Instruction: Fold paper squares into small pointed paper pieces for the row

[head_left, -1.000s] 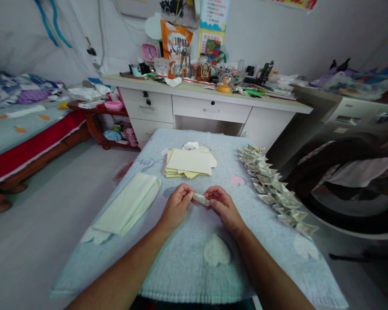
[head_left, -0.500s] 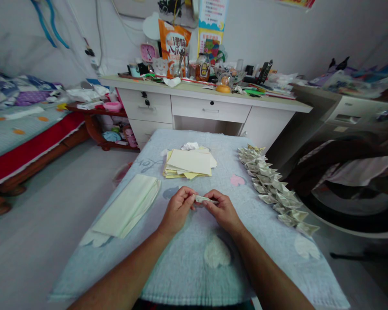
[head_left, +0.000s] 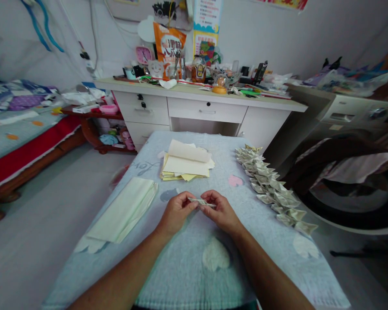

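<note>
Between my two hands is a small piece of folded paper (head_left: 200,201), pale and narrow with pointed ends. My left hand (head_left: 178,212) pinches its left end, and my right hand (head_left: 220,211) pinches the right end; the fingers hide part of it. Just beyond them lies a stack of cream and yellow paper sheets (head_left: 184,165), its top sheet (head_left: 189,150) curling up at the back. To the left rests a folded pile of pale green paper (head_left: 124,211). Folded paper boats (head_left: 268,181) stand nested in a long row on the right.
A blue patterned cloth (head_left: 181,267) covers the table. Behind it a white desk (head_left: 207,110) carries jars, a snack bag (head_left: 168,47) and clutter. A washing machine (head_left: 352,112) stands at the right, a bed (head_left: 26,129) at the left.
The top sheet of the stack has lifted and curled over, covering the crumpled white paper behind. My fingers have shifted on the folded paper, which shows more clearly. The view has moved slightly.
</note>
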A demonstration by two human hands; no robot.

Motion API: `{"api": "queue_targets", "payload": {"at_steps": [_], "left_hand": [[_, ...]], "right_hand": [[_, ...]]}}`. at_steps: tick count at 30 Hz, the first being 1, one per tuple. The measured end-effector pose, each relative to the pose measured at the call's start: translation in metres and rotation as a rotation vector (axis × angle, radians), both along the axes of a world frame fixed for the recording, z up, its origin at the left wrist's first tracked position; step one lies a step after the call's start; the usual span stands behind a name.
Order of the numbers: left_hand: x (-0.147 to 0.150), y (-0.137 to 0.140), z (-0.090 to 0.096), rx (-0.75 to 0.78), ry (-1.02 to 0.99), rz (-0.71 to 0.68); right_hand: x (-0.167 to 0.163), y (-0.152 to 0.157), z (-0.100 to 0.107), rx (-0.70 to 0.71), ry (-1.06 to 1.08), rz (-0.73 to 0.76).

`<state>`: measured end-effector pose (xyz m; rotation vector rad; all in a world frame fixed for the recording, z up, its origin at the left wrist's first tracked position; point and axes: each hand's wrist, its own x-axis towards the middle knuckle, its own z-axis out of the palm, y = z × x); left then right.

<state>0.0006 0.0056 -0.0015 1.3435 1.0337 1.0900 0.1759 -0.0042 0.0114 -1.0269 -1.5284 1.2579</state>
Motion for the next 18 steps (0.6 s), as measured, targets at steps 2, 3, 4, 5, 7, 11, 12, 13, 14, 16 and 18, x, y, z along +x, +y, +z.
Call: {"api": "queue_targets", "payload": {"at_steps": [2, 3, 4, 5, 7, 11, 12, 13, 14, 16, 18], "left_hand": [[0.0, -0.001, 0.002, 0.0, -0.023, 0.01], [0.001, -0.001, 0.003, -0.001, -0.028, 0.011], [0.001, -0.001, 0.004, -0.004, -0.034, 0.011], [0.002, -0.002, 0.004, -0.011, -0.042, 0.006], [0.002, -0.002, 0.005, -0.024, -0.069, -0.003], [0.002, -0.001, 0.005, -0.04, -0.101, -0.015], [0.001, -0.001, 0.005, -0.044, -0.09, -0.021], [0.001, -0.001, 0.005, -0.049, -0.07, -0.031], [0.001, -0.001, 0.005, -0.05, -0.04, -0.041], [0.0, 0.0, 0.006, -0.031, 0.056, -0.053], [-0.001, 0.0, 0.008, 0.005, 0.167, -0.049]], "right_hand": [[0.002, 0.0, 0.003, 0.003, -0.048, 0.017], [0.002, 0.0, 0.003, 0.007, -0.07, 0.012], [0.003, 0.0, 0.003, 0.007, -0.082, 0.002], [0.003, 0.0, 0.003, 0.002, -0.085, -0.009], [0.002, 0.002, 0.0, -0.026, -0.068, -0.02], [0.001, 0.004, -0.007, -0.058, -0.043, -0.011], [0.001, 0.004, -0.007, -0.045, -0.065, -0.015], [0.0, 0.004, -0.007, -0.021, -0.099, -0.024], [0.0, 0.004, -0.006, 0.012, -0.139, -0.034], [-0.002, 0.003, -0.003, 0.101, -0.216, -0.044], [-0.003, 0.002, -0.001, 0.18, -0.274, -0.04]]}}
